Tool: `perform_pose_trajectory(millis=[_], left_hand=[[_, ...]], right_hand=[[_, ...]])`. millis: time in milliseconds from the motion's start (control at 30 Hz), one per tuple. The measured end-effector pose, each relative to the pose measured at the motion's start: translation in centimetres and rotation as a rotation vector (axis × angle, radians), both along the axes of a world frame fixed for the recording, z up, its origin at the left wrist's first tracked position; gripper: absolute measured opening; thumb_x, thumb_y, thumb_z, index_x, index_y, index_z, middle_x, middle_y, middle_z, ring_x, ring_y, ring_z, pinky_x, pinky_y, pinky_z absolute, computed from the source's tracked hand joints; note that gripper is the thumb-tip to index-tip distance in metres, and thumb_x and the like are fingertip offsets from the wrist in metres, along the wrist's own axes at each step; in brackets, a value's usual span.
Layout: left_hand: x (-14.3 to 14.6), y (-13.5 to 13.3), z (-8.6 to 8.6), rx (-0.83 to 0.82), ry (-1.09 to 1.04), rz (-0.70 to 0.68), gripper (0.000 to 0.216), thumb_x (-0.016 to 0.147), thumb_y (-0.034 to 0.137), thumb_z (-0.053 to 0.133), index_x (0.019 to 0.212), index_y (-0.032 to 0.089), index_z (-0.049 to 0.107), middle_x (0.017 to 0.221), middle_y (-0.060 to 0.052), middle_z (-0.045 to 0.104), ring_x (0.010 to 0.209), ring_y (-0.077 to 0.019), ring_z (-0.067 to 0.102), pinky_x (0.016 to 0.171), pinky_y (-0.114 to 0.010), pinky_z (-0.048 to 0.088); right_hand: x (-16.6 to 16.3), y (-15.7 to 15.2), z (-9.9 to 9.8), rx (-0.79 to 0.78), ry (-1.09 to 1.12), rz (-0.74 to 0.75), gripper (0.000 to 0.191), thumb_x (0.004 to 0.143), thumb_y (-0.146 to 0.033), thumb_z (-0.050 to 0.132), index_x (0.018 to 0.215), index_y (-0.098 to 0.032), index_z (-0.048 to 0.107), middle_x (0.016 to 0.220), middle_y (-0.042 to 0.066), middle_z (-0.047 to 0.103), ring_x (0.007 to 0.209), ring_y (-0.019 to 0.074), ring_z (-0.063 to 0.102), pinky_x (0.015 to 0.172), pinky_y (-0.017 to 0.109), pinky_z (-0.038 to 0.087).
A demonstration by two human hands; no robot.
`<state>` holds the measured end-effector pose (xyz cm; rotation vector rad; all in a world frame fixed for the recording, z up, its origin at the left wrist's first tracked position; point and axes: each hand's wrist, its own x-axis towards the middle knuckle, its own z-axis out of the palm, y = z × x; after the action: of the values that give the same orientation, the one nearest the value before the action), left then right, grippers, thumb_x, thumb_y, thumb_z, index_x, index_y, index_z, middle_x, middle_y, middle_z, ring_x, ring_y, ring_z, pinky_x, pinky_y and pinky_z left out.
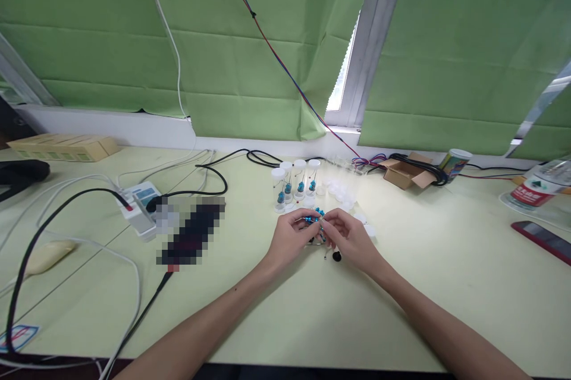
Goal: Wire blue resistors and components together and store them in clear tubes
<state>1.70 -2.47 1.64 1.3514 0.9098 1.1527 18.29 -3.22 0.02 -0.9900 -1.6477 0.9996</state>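
Fingertips together, my left hand [292,234] and my right hand [350,237] meet over the table in a pinch. Between them are small shiny blue pieces [319,212], partly hidden by the fingers; their exact kind is too small to make out. Just below the right hand lies a round black piece [336,256] with a thin wire-like part beside it. Behind the hands stand several clear tubes [300,181] with white caps, upright, holding blue pieces and thin dark stems. White round caps [341,191] lie to their right.
At left are a power strip [141,213], tangled cables, a blurred-out dark device [194,234] and a pale computer mouse [51,256]. At the back right are an open cardboard box [404,173] and a printed can [455,161]. A red-edged phone [544,241] lies far right, near a labelled plastic tub [537,190].
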Motion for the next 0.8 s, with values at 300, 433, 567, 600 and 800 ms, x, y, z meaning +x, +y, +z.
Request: perform_pose_trajectory(millis=[300, 433, 567, 600, 800], left_hand=[[0.16, 0.04, 0.23, -0.02, -0.103, -0.046, 0.017, 0.082, 0.031, 0.066, 0.084, 0.014, 0.068, 0.08, -0.004, 0.067, 0.063, -0.0145, 0.065, 0.069, -0.03, 0.055], [0.34, 0.26, 0.03, -0.012, -0.115, -0.011, 0.024, 0.084, 0.038, 0.063, 0.084, 0.015, 0.067, 0.084, -0.004, 0.065, 0.062, -0.0138, 0.065, 0.067, -0.029, 0.055], [0.32, 0.49, -0.29, 0.0, -0.081, -0.005, 0.027, 0.086, 0.041, 0.06, 0.084, 0.015, 0.065, 0.082, -0.004, 0.064, 0.063, -0.0143, 0.065, 0.066, -0.029, 0.056], [0.28, 0.54, -0.38, 0.003, -0.067, -0.013, 0.028, 0.086, 0.042, 0.059, 0.083, 0.015, 0.064, 0.08, -0.003, 0.064, 0.062, -0.0141, 0.064, 0.065, -0.029, 0.056], [0.07, 0.64, -0.75, 0.016, 0.02, -0.073, 0.035, 0.091, 0.047, 0.049, 0.087, 0.015, 0.062, 0.063, -0.001, 0.058, 0.053, -0.0128, 0.057, 0.051, -0.025, 0.049]], right_hand=[[0.06, 0.01, -0.05, 0.011, 0.062, 0.008, 0.023, 0.091, -0.043, 0.058, 0.093, -0.02, 0.057, 0.071, 0.002, 0.063, 0.062, 0.0155, 0.06, 0.054, 0.027, 0.05], [0.11, 0.17, -0.21, 0.022, 0.077, -0.009, 0.023, 0.089, -0.043, 0.06, 0.092, -0.02, 0.058, 0.071, 0.002, 0.062, 0.062, 0.0153, 0.059, 0.054, 0.027, 0.051], [0.2, 0.3, -0.3, 0.027, 0.078, -0.01, 0.023, 0.089, -0.042, 0.06, 0.092, -0.019, 0.058, 0.072, 0.003, 0.062, 0.062, 0.0155, 0.06, 0.055, 0.027, 0.051], [0.21, 0.3, -0.3, 0.028, 0.077, -0.012, 0.022, 0.09, -0.042, 0.06, 0.092, -0.019, 0.058, 0.072, 0.002, 0.062, 0.062, 0.0154, 0.059, 0.056, 0.028, 0.051], [0.2, 0.17, -0.32, 0.009, 0.074, -0.009, 0.022, 0.09, -0.042, 0.06, 0.091, -0.02, 0.057, 0.07, 0.001, 0.06, 0.062, 0.0159, 0.059, 0.055, 0.028, 0.05]])
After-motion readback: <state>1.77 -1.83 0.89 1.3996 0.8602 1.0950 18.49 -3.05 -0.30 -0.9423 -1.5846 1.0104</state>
